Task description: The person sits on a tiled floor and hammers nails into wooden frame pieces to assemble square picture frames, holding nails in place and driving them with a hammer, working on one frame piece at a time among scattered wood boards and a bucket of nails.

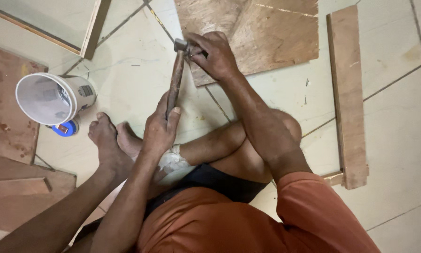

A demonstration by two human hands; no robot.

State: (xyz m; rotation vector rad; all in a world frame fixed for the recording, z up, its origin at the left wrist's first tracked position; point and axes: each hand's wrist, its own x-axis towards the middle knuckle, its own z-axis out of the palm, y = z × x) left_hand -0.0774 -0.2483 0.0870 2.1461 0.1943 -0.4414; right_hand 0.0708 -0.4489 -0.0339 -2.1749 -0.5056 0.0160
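I sit cross-legged on a tiled floor. My left hand grips the lower end of a hammer's wooden handle. Its metal head rests at the near left corner of a plywood sheet. My right hand lies on that corner right beside the hammer head, fingers pinched together on something small that I cannot make out.
A white plastic bucket lies on its side at the left with a blue cap beside it. Reddish boards lie at the far left. A long wood strip lies at the right, with small nails on the tiles near it.
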